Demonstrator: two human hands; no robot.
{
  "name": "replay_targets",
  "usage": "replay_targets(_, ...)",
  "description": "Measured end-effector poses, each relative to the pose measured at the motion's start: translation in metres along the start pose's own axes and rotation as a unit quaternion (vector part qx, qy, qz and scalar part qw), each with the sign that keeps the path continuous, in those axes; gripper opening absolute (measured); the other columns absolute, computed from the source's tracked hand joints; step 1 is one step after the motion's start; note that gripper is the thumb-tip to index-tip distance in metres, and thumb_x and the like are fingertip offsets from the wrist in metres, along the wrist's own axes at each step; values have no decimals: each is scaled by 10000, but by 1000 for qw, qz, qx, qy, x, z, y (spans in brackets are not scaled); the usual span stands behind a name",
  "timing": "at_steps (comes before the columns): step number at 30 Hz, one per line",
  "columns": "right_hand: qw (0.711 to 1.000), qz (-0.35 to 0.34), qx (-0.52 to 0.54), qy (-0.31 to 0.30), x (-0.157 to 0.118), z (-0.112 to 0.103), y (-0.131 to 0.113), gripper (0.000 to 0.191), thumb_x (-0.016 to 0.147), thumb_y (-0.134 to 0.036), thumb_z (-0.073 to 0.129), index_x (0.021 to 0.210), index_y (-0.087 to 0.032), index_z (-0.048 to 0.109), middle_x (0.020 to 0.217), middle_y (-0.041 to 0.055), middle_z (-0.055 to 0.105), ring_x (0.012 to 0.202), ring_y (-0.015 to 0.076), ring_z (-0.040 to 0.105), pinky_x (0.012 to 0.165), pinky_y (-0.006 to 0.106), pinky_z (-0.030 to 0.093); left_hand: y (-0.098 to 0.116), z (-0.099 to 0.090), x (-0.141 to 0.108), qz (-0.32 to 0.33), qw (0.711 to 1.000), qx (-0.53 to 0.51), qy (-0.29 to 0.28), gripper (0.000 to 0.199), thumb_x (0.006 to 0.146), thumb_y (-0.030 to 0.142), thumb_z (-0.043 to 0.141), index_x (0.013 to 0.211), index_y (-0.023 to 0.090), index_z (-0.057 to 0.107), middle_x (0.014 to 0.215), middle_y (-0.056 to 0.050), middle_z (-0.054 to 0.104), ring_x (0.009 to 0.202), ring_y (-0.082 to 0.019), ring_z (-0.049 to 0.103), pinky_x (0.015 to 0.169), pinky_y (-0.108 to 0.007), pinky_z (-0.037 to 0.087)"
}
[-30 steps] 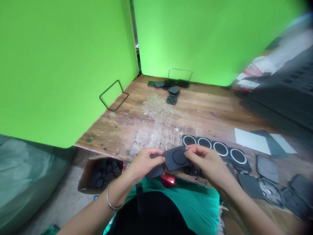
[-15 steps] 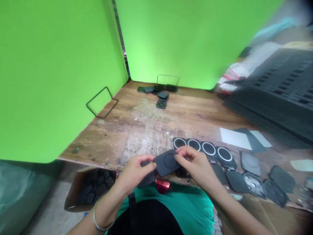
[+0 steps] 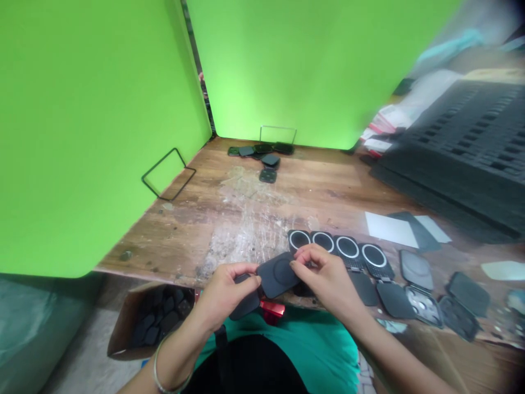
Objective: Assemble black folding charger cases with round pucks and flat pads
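Observation:
A dark grey folding wireless charger (image 3: 278, 275) is held between my two hands at the table's front edge. A faint round mark shows on its upper panel, and its other panel hangs to the lower left. My left hand (image 3: 229, 293) pinches it near the joint between the panels, thumb on top. My right hand (image 3: 322, 273) is closed at the upper right corner, thumb and fingers pressed together there. Just beyond my right hand lie several opened chargers with white rings (image 3: 348, 247) in a row, partly covered by that hand.
To the right lie an opened charger with a bare inside (image 3: 424, 306), another dark opened one (image 3: 459, 323) and white sheets (image 3: 391, 229). Small dark panels (image 3: 268, 160) lie at the back. A cardboard box (image 3: 118, 328) of dark pieces stands lower left. Green boards (image 3: 287, 65) enclose the back and left.
The view has shifted slightly. Both hands keep their hold on the charger; my right thumb and fingers remain at its upper corner.

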State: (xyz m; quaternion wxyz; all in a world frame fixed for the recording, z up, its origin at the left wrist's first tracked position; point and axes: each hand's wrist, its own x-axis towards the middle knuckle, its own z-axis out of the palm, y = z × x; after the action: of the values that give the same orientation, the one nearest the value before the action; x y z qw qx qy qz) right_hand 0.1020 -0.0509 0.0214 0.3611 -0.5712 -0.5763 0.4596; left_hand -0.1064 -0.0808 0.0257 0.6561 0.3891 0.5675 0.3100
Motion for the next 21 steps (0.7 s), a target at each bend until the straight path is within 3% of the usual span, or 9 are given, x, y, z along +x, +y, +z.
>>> replay_targets(4,999,-22,-35,-2,-3,0,0,219,794,-339,596,627,-213,531,843,60,577,791,196,560,640,290,427,0,1,-3,22,1000,12,1,308,756,339,701,998,163,773,866,-43,746,675,-165,638,660,-255,501)
replay_targets(8,982,-68,-178,-9,-3,-4,-1,199,836,-322,570,679,-223,499,742,35,560,684,182,523,609,290,377,-3,0,-4,50,998,37,-17,299,797,335,677,1027,167,771,871,-38,749,776,-194,662,713,-251,497)
replay_targets(11,960,-27,-280,15,-1,-10,-2,247,774,-386,672,751,-231,482,629,-3,518,545,163,458,538,277,290,-6,-2,-2,60,997,52,-15,291,804,333,676,1019,163,771,870,-40,747,805,-202,665,726,-247,493)
replay_targets(13,969,10,-248,-2,-1,-12,-2,297,751,-424,702,860,-234,501,610,-27,511,502,152,443,516,264,274,-8,-3,-1,46,998,31,-7,313,793,349,690,1028,157,763,847,-43,740,755,-189,658,697,-245,494)
replay_targets(15,988,18,-140,-61,-3,-11,-2,269,808,-439,647,930,-232,524,637,-30,534,527,146,470,522,253,310,-8,-2,-1,28,1000,4,-12,360,779,381,711,1060,157,747,802,-36,724,682,-168,637,657,-241,492)
replay_targets(17,995,8,-44,-90,-5,-7,-3,235,884,-455,550,850,-222,538,639,-26,520,562,137,472,531,244,329,-7,2,-2,20,999,3,-32,409,771,418,731,1089,162,732,774,-28,707,663,-159,624,642,-237,490)
replay_targets(21,999,1,5,-47,-5,-2,-2,421,940,-490,432,621,-217,395,564,-31,424,527,119,423,496,236,297,-5,8,3,22,997,58,-53,440,775,491,735,1075,169,736,800,-36,715,731,-181,646,663,-232,491)
